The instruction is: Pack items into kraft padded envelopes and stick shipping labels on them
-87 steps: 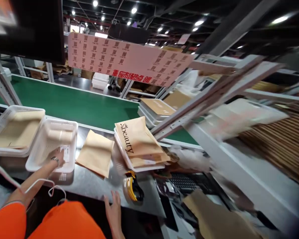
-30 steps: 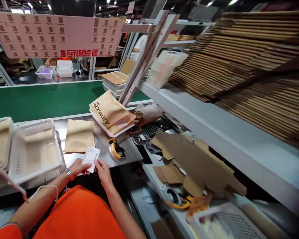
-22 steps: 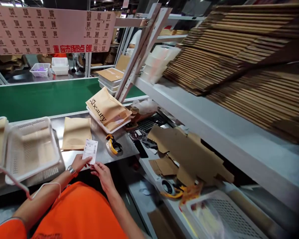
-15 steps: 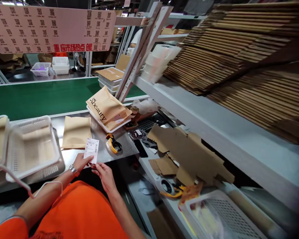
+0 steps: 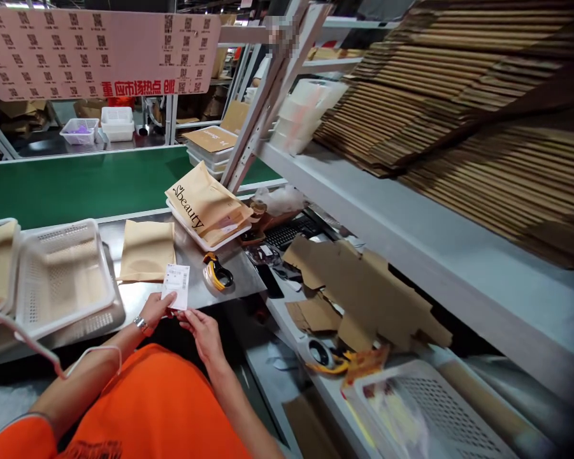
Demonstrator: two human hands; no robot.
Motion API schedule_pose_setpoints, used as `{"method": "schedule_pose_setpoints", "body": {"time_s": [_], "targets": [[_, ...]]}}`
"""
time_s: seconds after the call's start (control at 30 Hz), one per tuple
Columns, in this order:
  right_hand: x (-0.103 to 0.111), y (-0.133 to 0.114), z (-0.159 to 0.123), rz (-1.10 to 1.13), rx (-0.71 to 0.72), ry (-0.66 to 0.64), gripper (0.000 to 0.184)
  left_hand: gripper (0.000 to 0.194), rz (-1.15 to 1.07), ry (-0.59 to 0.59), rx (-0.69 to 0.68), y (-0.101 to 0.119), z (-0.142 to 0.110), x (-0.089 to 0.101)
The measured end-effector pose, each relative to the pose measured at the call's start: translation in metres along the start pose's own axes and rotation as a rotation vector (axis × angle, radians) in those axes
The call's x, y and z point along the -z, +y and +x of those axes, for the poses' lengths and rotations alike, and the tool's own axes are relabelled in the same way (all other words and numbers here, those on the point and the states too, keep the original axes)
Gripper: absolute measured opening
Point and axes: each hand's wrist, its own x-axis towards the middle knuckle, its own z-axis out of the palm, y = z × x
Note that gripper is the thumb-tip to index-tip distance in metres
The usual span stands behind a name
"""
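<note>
A long green surface (image 5: 76, 188) crosses an indoor work hall, with a metal table (image 5: 243, 274) along its near side and another table (image 5: 43, 148) beyond its far edge. A pink board (image 5: 138, 51) printed with codes and red characters is mounted higher than the green surface. To its right, a pale shelf (image 5: 363, 204) bears stacked brown cardboard (image 5: 459, 83).

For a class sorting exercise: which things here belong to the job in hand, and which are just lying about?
Job:
label, in the left grip, right grip at its lower edge
envelope just beyond it, probably

Lying about, seemingly:
keyboard
torn cardboard
tape dispenser near it
</note>
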Motion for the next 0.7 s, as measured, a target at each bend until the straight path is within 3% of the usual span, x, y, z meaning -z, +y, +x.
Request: {"method": "schedule_pose_setpoints", "body": {"time_s": [0.1,0.2,0.27,0.33,0.4,0.53,0.6,0.7], "targets": [[0.006,-0.001,0.002,-0.002,0.026,0.031,0.058,0.051,0.051,0.088,0.032,0.0,-0.002,0.0],[0.013,-0.002,0.001,-0.041,0.062,0.072,0.059,0.045,0.243,0.219,-0.173,0.003,-0.009,0.002],[0.018,-0.002,-0.001,-0.111,0.093,0.075,0.059,0.04,0.371,0.132,-0.352,0.007,-0.016,0.0],[0.022,-0.001,-0.002,-0.191,0.123,0.04,0.057,0.019,0.437,-0.064,-0.419,0.01,-0.022,-0.005],[0.026,0.0,-0.002,-0.272,0.161,-0.005,0.052,0.006,0.442,-0.187,-0.364,0.011,-0.025,-0.013],[0.038,0.001,-0.003,-0.339,0.197,-0.046,0.04,0.014,0.338,-0.095,-0.2,0.01,-0.022,-0.027],[0.05,0.001,-0.007,-0.191,0.144,-0.085,0.034,0.024,0.283,-0.056,-0.162,0.012,-0.02,-0.031],[0.08,-0.002,-0.018,0.185,0.093,-0.118,0.027,0.047,0.183,-0.094,-0.088,0.016,-0.02,-0.033]]}}
